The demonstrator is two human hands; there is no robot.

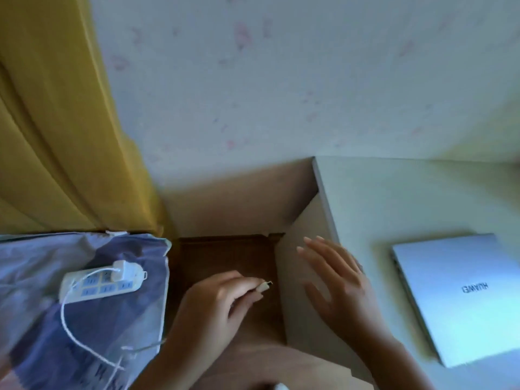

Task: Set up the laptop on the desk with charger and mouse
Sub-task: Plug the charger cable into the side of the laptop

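A closed silver laptop (461,296) lies on the pale desk (394,198) at the right. My left hand (216,308) pinches the white plug end of the charger cable (264,286) over the gap between bed and desk. The white charger brick (123,270) is plugged into a white power strip (101,285) lying on the bedding, and its cable (76,336) loops down across the bedding towards my left arm. My right hand (337,282) hovers with fingers spread at the desk's left edge, holding nothing. No mouse is visible.
Blue-grey bedding (36,313) fills the lower left. A yellow curtain (50,114) hangs at the upper left against a pale flecked wall. A dark wooden piece (225,254) sits in the gap beside the desk's side panel (298,277).
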